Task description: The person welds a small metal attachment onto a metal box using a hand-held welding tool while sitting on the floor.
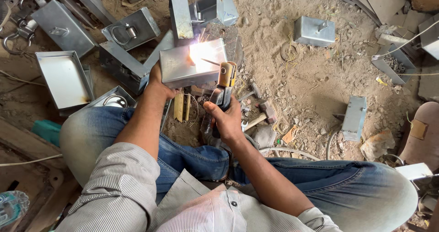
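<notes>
Seated person, viewed from above, knees apart in blue jeans over a sandy dirt floor (292,44). The left hand (157,83) is clasped on the near-left edge of a rectangular grey sheet-metal box (183,67), which rests in front of the knees. The right hand (226,120) is wrapped tight around the dark handle of a welding electrode holder with a tan head (225,83); its thin rod reaches the box's top face, where a bright white arc with sparks (201,52) burns. Just right of this hand lies a wooden-handled hammer (261,114) on the ground. Similar grey metal boxes lie around: an open shallow tray (64,78) at left, a closed box with a latch (314,30) well apart at upper right, a narrow box (355,117) at right.
</notes>
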